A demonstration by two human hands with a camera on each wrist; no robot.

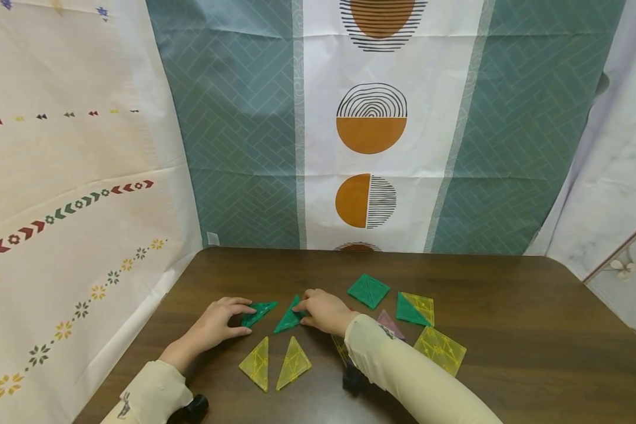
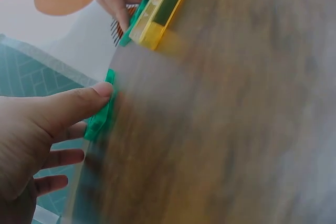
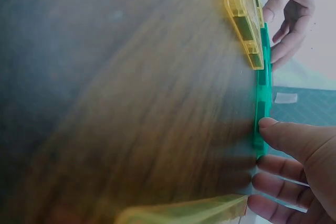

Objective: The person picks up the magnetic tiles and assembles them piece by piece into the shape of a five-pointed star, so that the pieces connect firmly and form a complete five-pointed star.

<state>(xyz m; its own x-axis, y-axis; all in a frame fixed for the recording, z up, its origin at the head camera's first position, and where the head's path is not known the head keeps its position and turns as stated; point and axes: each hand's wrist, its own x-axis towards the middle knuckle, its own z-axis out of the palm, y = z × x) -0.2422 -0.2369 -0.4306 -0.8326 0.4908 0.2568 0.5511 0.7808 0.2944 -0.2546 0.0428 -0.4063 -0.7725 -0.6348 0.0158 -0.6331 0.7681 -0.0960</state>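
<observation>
In the head view my left hand [image 1: 219, 324] holds a translucent green triangle tile [image 1: 263, 310] on the table, thumb and fingers at its edges. Just to the right, my right hand [image 1: 325, 312] grips a second green triangle tile [image 1: 287, 320] with fingers and thumb at its right side. A gap separates the two green tiles. Two yellow triangle tiles, one left [image 1: 257, 365] and one right [image 1: 294, 363], lie nearer me. The left wrist view has the thumb over the green tile [image 2: 100, 121]; the right wrist view shows that thumb against its green tile [image 3: 260, 137].
On the right of the brown table [image 1: 519, 318] lie a green square [image 1: 368, 290], a green-and-yellow square [image 1: 423, 303], a yellow square [image 1: 441, 350] and a purple tile [image 1: 388, 323]. My right forearm partly covers another yellow piece. A patterned cloth [image 1: 233, 147] hangs behind.
</observation>
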